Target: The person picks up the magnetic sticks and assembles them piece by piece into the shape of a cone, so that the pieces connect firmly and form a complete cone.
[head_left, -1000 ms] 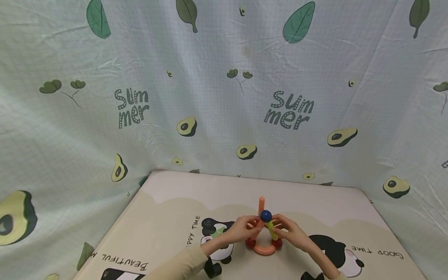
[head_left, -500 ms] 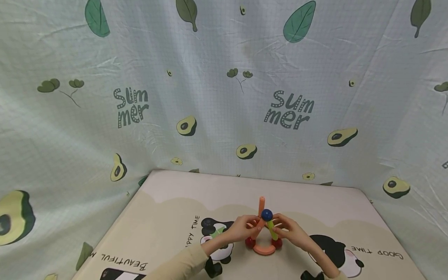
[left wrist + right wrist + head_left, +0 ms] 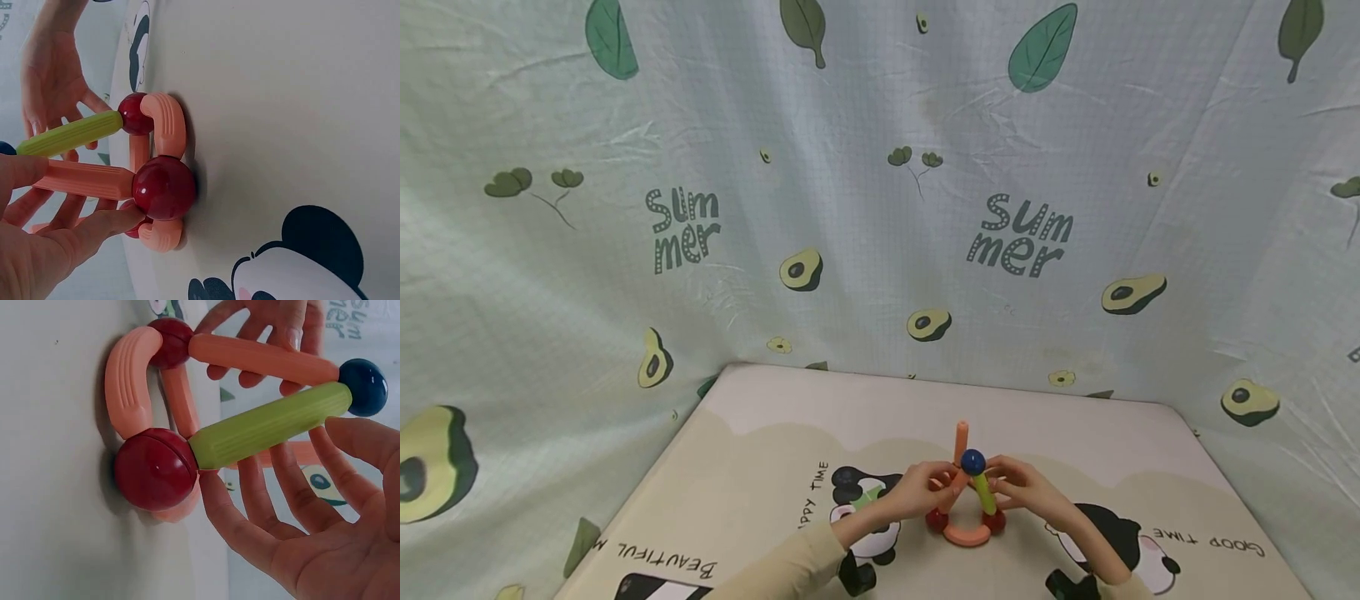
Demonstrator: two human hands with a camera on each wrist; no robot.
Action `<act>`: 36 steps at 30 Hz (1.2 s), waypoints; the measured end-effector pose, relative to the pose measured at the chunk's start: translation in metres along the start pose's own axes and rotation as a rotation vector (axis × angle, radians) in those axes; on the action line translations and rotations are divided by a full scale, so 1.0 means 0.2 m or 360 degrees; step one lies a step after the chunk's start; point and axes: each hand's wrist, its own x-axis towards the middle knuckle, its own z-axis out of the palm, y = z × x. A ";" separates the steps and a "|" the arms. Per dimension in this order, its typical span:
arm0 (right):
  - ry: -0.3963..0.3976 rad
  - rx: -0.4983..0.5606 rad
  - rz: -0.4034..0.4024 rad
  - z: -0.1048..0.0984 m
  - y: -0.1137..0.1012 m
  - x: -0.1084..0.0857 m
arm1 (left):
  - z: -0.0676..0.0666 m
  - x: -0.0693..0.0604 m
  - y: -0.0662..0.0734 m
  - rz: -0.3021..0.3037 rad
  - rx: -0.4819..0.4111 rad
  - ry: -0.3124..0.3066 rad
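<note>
A magnetic rod-and-ball frame stands on the table. A blue ball (image 3: 973, 462) tops it, joining an orange rod (image 3: 262, 359) and a yellow-green rod (image 3: 272, 425). These slope down to red balls (image 3: 165, 188) linked by a curved orange piece (image 3: 967, 536). My left hand (image 3: 917, 490) pinches the orange rod, thumb in front and fingers behind. My right hand (image 3: 1028, 487) is beside the yellow-green rod, fingers loosely spread behind it, thumb close to its upper end. Another orange rod (image 3: 962, 437) rises behind, its lower part hidden.
The pale table mat (image 3: 760, 467) carries printed pandas and lettering. A curtain (image 3: 865, 217) with avocado and leaf prints hangs behind the table's far edge.
My right hand has loosened and shifted slightly outward from the yellow-green rod. The blue ball has moved very slightly right. My left hand stays in place.
</note>
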 end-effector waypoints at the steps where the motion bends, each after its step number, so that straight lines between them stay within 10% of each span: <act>1: -0.0002 0.0016 0.0007 -0.01 0.00 0.01 | 0.00 0.00 0.00 0.0001 0.0001 0.0001; 21: 0.0288 0.0081 -0.0027 -0.07 0.03 0.17 | 0.00 -0.01 0.02 0.0023 0.0064 0.0006; 36: 0.0102 0.0291 -0.0019 -0.06 0.03 0.31 | -0.03 0.00 0.01 0.0097 0.0169 0.0002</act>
